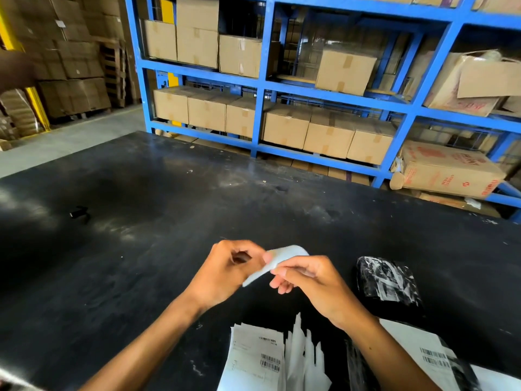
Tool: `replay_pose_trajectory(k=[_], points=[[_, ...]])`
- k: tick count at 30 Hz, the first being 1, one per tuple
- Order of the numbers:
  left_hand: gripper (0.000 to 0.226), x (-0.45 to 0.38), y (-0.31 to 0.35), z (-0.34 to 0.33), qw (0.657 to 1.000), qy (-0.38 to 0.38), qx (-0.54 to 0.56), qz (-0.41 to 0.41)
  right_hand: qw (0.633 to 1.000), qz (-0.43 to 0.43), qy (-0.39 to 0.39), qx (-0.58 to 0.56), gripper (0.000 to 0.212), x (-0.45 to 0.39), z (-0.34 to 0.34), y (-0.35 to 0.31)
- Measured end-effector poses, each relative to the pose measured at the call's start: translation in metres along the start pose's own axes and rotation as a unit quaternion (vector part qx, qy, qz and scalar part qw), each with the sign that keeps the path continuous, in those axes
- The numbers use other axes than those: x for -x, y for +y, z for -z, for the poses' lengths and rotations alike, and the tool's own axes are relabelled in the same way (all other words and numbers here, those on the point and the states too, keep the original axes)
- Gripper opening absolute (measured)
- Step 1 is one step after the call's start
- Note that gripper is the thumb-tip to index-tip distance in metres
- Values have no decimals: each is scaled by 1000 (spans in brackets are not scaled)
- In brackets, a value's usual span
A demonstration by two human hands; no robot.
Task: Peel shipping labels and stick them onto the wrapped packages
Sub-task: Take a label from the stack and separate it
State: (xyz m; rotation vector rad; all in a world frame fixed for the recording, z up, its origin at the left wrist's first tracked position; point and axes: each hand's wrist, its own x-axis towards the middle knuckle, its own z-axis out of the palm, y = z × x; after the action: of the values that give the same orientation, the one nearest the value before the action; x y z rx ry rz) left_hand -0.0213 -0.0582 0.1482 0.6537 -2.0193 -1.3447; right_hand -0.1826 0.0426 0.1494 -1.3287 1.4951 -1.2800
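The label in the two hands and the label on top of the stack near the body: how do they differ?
The held label is in the air, curved, its blank side showing; the stack label lies flat on the table with barcodes showing. The left hand and right hand pinch the held label; nothing touches the stack label. Both are white.

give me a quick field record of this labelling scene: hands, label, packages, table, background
left hand: pinches one end of the label
right hand: pinches the other end of the label
label: white, curled, held above the table between both hands
label stack: barcoded sheets at near edge, between the forearms
unlabelled package: black wrap, right of the hands
labelled package: near right, barcode label on it
table: black, scuffed
background: blue shelving with cardboard boxes
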Motion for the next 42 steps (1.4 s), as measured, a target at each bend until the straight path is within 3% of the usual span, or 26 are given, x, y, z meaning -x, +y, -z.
replay_pose_trajectory(k=[4,10,12,15,19,23,27,30,32,35,38,42], points=[[13,3,1,-7,999,-28,34,-30,1000,6,2,-15,17,-3,-4,1],[14,0,-12,-7,997,-29,78,6,1000,6,4,-28,15,-5,-9,5],[16,-1,-18,-7,995,-16,99,27,997,3,32,-67,17,-7,-11,6],[20,-5,-29,-8,991,35,99,87,971,-16,99,-218,18,-10,-12,5],[24,-12,-62,-2,983,80,-9,165,919,-14,145,-366,1,-14,1,-3],[27,-17,-110,8,954,122,-150,229,901,-12,222,-371,9,-19,24,-13],[26,-20,-140,21,932,140,-192,275,871,1,313,-379,26,-19,50,-25],[25,-25,-139,23,925,181,-174,285,900,23,324,-292,33,-19,68,-27],[25,-32,-129,21,930,201,-170,256,947,-5,302,-113,28,-15,76,-22],[27,-40,-107,9,949,216,-113,197,965,-89,194,154,21,-5,82,-5],[24,-45,-86,-5,961,213,-60,167,939,-197,38,280,19,3,75,19],[18,-52,-68,-19,969,197,49,143,852,-291,-148,409,19,9,50,59]])
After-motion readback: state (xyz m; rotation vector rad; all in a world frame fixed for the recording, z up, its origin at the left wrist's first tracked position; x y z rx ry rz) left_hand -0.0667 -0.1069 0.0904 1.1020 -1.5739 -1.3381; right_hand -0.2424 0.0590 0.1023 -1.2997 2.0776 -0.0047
